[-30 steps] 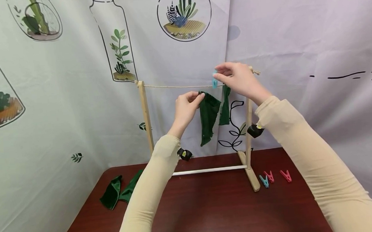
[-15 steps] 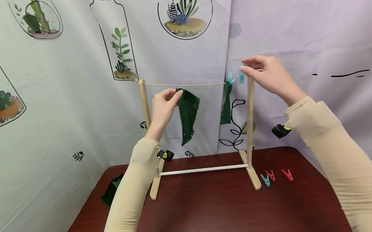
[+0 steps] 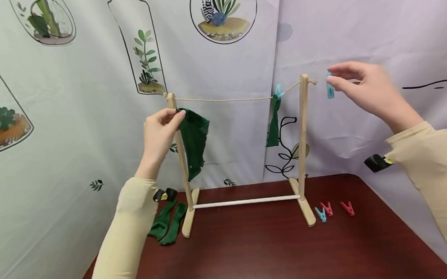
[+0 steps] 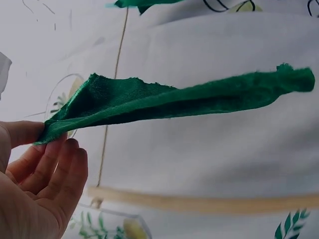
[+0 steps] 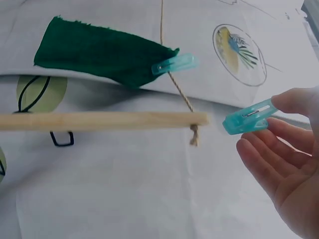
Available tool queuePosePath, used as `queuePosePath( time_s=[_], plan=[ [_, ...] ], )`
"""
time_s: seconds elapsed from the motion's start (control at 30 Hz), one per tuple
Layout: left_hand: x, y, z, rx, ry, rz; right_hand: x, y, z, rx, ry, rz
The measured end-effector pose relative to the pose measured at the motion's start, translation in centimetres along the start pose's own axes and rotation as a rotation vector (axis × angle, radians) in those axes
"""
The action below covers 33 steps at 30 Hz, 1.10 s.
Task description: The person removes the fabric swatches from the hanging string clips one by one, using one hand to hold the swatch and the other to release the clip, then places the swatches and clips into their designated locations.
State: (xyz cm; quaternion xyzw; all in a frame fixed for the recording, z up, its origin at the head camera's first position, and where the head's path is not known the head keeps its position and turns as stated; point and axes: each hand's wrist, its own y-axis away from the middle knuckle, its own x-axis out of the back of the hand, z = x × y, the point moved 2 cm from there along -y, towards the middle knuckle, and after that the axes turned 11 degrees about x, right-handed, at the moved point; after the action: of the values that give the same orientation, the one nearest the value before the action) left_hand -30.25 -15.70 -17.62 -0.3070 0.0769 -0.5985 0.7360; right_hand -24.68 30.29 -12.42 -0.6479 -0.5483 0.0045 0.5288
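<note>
My left hand [image 3: 160, 132] pinches the top corner of a green velvety cloth piece [image 3: 195, 143], which hangs down in front of the left post. In the left wrist view the cloth [image 4: 169, 99] stretches out from between thumb and fingers. Off to the right of the frame, my right hand [image 3: 370, 88] pinches a light blue clothespin [image 3: 330, 86] between thumb and fingertips. The right wrist view shows that clothespin [image 5: 249, 117] apart from the rope. A second green cloth [image 3: 273, 121] hangs near the rope's right end under another blue clothespin [image 3: 278, 91].
A wooden frame with a right post [image 3: 304, 139], a rope [image 3: 225, 99] and a white lower bar [image 3: 246, 201] stands on the dark red table [image 3: 253, 248]. More green cloth [image 3: 171, 226] lies by its left foot. One blue clothespin [image 3: 320, 214] and two red clothespins [image 3: 348, 208] lie right.
My left hand has moved left along the rope with the cloth. My right hand has moved right, past the right post, with its clothespin, leaving the clipped cloth in view.
</note>
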Motion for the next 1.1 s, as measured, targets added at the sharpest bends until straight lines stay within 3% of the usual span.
queuePosePath(
  time_s=[0.27,0.43,0.87,1.1],
  plan=[
    [4.5,2.2,0.3,-0.012,-0.051,0.078,1.5,2.8,0.9,0.027,0.085,0.016],
    [7.2,3.8,-0.5,0.017,-0.080,0.125,2.1,4.5,1.7,-0.009,0.100,0.040],
    [11.9,9.1,-4.6,0.175,-0.220,0.177,1.3,9.9,4.1,-0.097,0.115,0.048],
    [13.7,12.2,-7.1,0.223,-0.298,0.143,0.2,12.6,5.6,-0.130,0.114,0.069]
  ],
)
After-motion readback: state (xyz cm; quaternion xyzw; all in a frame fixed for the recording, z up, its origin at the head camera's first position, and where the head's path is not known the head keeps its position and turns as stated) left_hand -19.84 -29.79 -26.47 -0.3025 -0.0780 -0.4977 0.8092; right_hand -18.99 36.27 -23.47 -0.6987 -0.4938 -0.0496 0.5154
